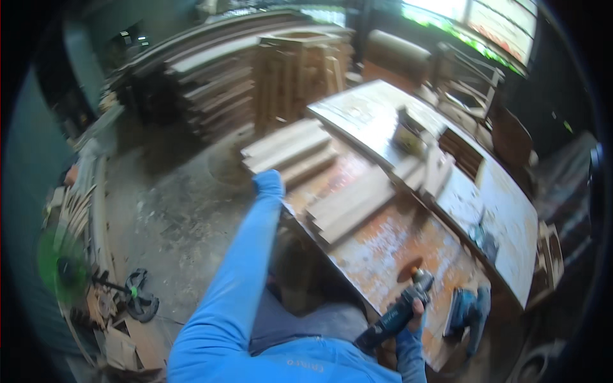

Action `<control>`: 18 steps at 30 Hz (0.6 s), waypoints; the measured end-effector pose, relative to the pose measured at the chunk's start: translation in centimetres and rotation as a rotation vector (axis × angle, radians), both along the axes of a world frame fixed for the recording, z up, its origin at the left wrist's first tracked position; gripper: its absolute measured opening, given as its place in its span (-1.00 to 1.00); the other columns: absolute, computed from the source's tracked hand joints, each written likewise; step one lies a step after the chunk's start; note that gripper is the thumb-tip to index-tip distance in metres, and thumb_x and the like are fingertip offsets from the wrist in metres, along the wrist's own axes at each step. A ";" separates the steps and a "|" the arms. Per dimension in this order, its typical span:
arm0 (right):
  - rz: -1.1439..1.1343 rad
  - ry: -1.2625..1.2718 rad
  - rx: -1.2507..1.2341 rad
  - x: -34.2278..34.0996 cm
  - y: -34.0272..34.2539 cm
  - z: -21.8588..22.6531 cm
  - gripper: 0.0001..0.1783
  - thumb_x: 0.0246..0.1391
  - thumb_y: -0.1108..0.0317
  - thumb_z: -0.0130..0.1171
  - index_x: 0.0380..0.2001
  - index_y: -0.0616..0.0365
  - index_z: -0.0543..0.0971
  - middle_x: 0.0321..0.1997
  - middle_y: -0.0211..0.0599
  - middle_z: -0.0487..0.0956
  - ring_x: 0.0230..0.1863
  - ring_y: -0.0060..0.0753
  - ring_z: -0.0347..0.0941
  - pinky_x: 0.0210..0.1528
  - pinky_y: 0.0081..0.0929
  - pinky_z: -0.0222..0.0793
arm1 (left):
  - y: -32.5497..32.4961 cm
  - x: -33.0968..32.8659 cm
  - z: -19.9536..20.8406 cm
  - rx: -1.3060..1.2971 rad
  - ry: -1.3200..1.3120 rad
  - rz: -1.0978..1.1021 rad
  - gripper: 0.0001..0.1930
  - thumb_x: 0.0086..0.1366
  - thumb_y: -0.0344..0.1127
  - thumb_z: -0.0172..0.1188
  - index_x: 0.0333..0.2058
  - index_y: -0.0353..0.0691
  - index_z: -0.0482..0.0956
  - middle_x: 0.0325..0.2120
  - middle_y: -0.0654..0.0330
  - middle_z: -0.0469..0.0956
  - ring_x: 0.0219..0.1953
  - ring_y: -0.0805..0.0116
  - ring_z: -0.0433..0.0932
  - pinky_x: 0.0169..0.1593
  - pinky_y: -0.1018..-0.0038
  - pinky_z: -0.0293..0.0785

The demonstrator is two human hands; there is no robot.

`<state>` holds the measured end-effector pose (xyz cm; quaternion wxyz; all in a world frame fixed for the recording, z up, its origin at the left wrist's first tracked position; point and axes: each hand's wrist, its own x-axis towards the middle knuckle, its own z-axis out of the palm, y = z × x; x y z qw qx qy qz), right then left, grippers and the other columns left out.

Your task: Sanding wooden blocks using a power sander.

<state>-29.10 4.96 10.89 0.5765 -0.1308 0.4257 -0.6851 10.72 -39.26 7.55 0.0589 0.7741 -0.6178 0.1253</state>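
Observation:
My right hand [417, 315] is closed around an angle grinder [397, 313] with a dark teal body and an orange-yellow head. Its round brown disc [408, 269] is just above the worn table top. Stretched far forward, my left hand [269, 183] is covered in blue and rests at or beside the near end of a stack of pale wooden boards [290, 148]. Blur hides its fingers, so I cannot tell whether it grips a board. Between the hands, a second group of boards [351, 203] lies across the table [367, 265].
A teal power sander [468, 311] sits at the table's right end. Behind is a white-topped table [504, 210] with wooden pieces on it. Stacked planks [217, 89] and chairs [469, 80] stand farther back. On the left floor are a green fan [62, 268] and wood scraps.

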 end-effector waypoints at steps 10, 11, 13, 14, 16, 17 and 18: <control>0.042 -0.051 0.040 0.5 -1.5 1.6 -0.29 -0.03 -0.04 0.32 0.07 0.21 0.41 -0.19 -0.16 0.56 -0.26 -0.26 0.58 -0.21 -0.33 0.59 | 15.5 -4.7 -2.2 -0.044 0.723 -0.464 -0.43 0.07 -0.03 0.45 -0.05 -0.32 0.58 -0.20 -0.09 0.61 -0.14 0.05 0.61 -0.07 0.26 0.51; 0.049 -0.041 0.038 0.5 -1.5 1.7 -0.28 -0.03 -0.04 0.32 0.08 0.21 0.40 -0.20 -0.16 0.56 -0.26 -0.26 0.58 -0.21 -0.33 0.60 | 16.6 -5.4 -3.1 -0.028 0.742 -0.461 -0.36 0.07 0.00 0.46 0.01 -0.32 0.54 -0.17 -0.12 0.59 -0.12 0.04 0.59 -0.05 0.26 0.50; 0.041 -0.024 0.038 0.4 -1.7 2.1 -0.27 -0.03 -0.04 0.33 0.09 0.21 0.40 -0.20 -0.16 0.55 -0.27 -0.26 0.58 -0.21 -0.33 0.60 | 19.2 -7.8 -3.2 0.007 0.777 -0.487 -0.31 0.06 0.01 0.48 0.05 -0.32 0.49 -0.16 -0.12 0.59 -0.11 0.02 0.59 -0.03 0.26 0.50; 0.047 -0.009 0.037 0.3 -1.7 2.2 -0.27 -0.04 -0.04 0.33 0.08 0.21 0.40 -0.20 -0.16 0.55 -0.28 -0.27 0.58 -0.23 -0.33 0.60 | 20.2 -9.3 -2.8 0.032 0.808 -0.510 -0.26 0.04 0.03 0.49 0.09 -0.31 0.45 -0.15 -0.12 0.58 -0.11 0.00 0.58 -0.02 0.27 0.50; 0.085 0.026 0.030 1.1 -2.2 2.8 -0.27 -0.04 -0.04 0.34 0.07 0.21 0.40 -0.20 -0.16 0.55 -0.29 -0.27 0.58 -0.28 -0.33 0.61 | 21.7 -11.2 -1.8 0.064 0.801 -0.547 -0.21 0.02 0.05 0.50 0.11 -0.31 0.42 -0.12 -0.11 0.56 -0.09 -0.04 0.56 0.01 0.21 0.48; 0.114 0.070 0.007 1.7 -2.8 3.5 -0.28 -0.06 -0.05 0.35 0.05 0.20 0.40 -0.22 -0.18 0.55 -0.30 -0.28 0.58 -0.30 -0.34 0.60 | 22.0 -11.5 -1.7 0.040 0.737 -0.514 -0.21 0.01 0.04 0.49 0.12 -0.30 0.42 -0.11 -0.14 0.56 -0.09 -0.07 0.56 0.01 0.19 0.48; 0.124 0.077 0.001 1.9 -2.9 3.4 -0.28 -0.06 -0.05 0.35 0.05 0.20 0.40 -0.22 -0.18 0.55 -0.30 -0.28 0.58 -0.30 -0.34 0.60 | 22.2 -12.0 -1.6 0.015 0.673 -0.479 -0.21 0.01 0.03 0.49 0.12 -0.30 0.41 -0.10 -0.16 0.55 -0.09 -0.10 0.55 0.01 0.18 0.47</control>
